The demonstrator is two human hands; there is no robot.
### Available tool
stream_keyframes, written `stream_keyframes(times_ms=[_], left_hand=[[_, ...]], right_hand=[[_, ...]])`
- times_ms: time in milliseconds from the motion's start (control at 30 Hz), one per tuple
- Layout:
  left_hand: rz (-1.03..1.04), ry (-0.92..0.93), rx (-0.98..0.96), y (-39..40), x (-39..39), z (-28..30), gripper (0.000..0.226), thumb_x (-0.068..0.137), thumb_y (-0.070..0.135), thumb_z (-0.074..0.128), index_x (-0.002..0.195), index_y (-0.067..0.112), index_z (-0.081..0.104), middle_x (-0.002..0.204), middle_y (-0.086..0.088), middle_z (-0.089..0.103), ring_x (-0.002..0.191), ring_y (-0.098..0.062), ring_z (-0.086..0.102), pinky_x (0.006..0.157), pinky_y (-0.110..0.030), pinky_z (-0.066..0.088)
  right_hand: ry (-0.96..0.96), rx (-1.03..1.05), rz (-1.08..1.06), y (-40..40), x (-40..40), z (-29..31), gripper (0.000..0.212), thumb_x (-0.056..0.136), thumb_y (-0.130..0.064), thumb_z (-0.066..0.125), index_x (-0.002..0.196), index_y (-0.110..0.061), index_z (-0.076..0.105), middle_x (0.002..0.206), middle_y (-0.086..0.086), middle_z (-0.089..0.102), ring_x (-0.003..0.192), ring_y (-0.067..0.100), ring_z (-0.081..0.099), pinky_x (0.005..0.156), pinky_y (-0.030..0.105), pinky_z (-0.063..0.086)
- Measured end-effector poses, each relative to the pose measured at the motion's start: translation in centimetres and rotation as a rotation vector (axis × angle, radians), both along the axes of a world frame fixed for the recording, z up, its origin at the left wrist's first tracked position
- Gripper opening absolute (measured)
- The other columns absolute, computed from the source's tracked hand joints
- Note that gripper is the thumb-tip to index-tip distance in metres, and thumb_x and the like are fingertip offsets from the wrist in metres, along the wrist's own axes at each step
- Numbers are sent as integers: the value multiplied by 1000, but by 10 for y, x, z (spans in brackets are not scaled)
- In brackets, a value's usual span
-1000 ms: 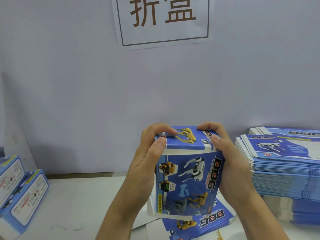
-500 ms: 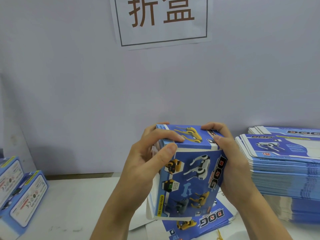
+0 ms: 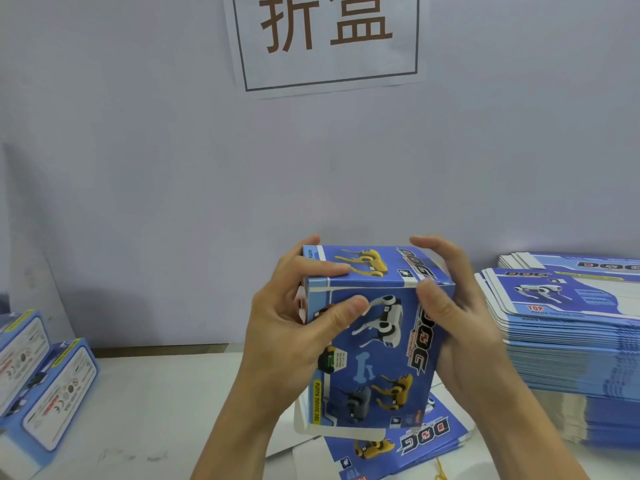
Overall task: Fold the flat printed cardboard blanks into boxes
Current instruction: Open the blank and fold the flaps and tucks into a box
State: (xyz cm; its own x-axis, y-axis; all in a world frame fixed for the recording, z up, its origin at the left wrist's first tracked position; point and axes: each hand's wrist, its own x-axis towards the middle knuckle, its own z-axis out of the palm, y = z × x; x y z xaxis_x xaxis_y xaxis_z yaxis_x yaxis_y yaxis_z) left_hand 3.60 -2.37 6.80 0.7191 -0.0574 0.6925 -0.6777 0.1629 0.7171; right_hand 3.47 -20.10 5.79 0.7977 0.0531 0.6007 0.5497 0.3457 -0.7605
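A blue printed box (image 3: 374, 344) with robot-dog pictures stands upright in front of me, held above the table. Its top flap lies flat and closed. My left hand (image 3: 294, 327) grips its left side, thumb on the front face and fingers over the top edge. My right hand (image 3: 450, 317) holds the right side, thumb on the upper front corner and fingers curled over the top. A flat blank (image 3: 398, 448) lies on the table under the box.
A tall stack of flat blanks (image 3: 568, 327) fills the right side of the white table (image 3: 156, 410). Two folded boxes (image 3: 41, 382) lie at the left edge. A paper sign (image 3: 325, 39) hangs on the wall behind.
The top flap has gone from partly raised to pressed flat and closed. Both hands shifted a little, and the box turned slightly toward me.
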Motion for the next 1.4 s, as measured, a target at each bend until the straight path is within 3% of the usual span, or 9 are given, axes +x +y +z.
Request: stream_keyframes(times_ms=[167, 267, 467, 800, 900, 1033, 1133, 1300, 1400], left_hand=[[-45, -38, -44, 0, 2, -3, 33, 70, 21, 80, 96, 40, 74, 152, 15, 42, 123, -12, 62, 75, -28, 61], [-112, -13, -95, 4, 3, -4, 25, 66, 31, 86, 88, 35, 75, 149, 16, 46, 125, -24, 61, 75, -34, 61], [-73, -8, -85, 5, 6, -6, 34, 61, 51, 90, 86, 34, 75, 148, 14, 48, 128, -34, 58, 82, -45, 60], [-56, -31, -104, 6, 7, -9, 27, 62, 46, 91, 80, 31, 77, 149, 11, 47, 124, -28, 61, 77, -37, 61], [-46, -26, -89, 6, 8, -9, 21, 65, 36, 90, 80, 31, 76, 148, 13, 48, 122, -27, 63, 75, -36, 61], [-71, 23, -80, 9, 6, -7, 31, 66, 51, 87, 88, 32, 74, 146, 16, 49, 129, -32, 57, 72, -39, 61], [-50, 45, -102, 8, 5, -4, 25, 73, 43, 81, 95, 34, 72, 141, 19, 52, 121, -31, 63, 65, -35, 61], [1, 24, -46, 5, 3, -3, 35, 77, 38, 80, 109, 37, 64, 136, 18, 54, 108, -26, 70, 71, -37, 62], [-23, 32, -4, 2, 2, -5, 48, 72, 37, 77, 116, 31, 57, 120, 15, 66, 96, -26, 74, 66, -31, 61]], right_hand=[[-54, -34, -101, 6, 0, 1, 53, 64, -56, 87, 111, -38, 70, 112, 4, 75, 94, 31, 75, 68, 38, 61], [-23, 7, -81, 8, 0, 1, 42, 64, -48, 90, 99, -31, 72, 113, 7, 73, 92, 34, 75, 63, 36, 61], [-10, 1, -54, 6, -1, 2, 43, 59, -57, 89, 86, -28, 72, 110, 2, 73, 91, 34, 74, 61, 38, 60], [-2, -28, -80, 11, -3, 4, 46, 58, -62, 87, 89, -32, 71, 108, 5, 73, 89, 34, 74, 60, 38, 60], [-7, -29, -80, 10, -3, 4, 47, 58, -61, 88, 91, -32, 71, 108, 4, 73, 89, 34, 74, 60, 38, 60], [1, -20, -99, 12, -2, 2, 53, 53, -62, 90, 96, -37, 72, 116, 4, 73, 99, 35, 73, 66, 41, 61], [-38, -6, -170, 14, -1, 3, 49, 50, -64, 89, 90, -39, 76, 138, -10, 61, 127, 27, 60, 88, 50, 57], [-31, -10, -143, 13, -2, 5, 43, 49, -63, 91, 74, -32, 75, 139, -13, 58, 122, 28, 64, 77, 50, 61], [-26, -19, -142, 13, -2, 3, 27, 59, -50, 90, 71, -31, 74, 138, -11, 58, 119, 28, 65, 70, 45, 62]])
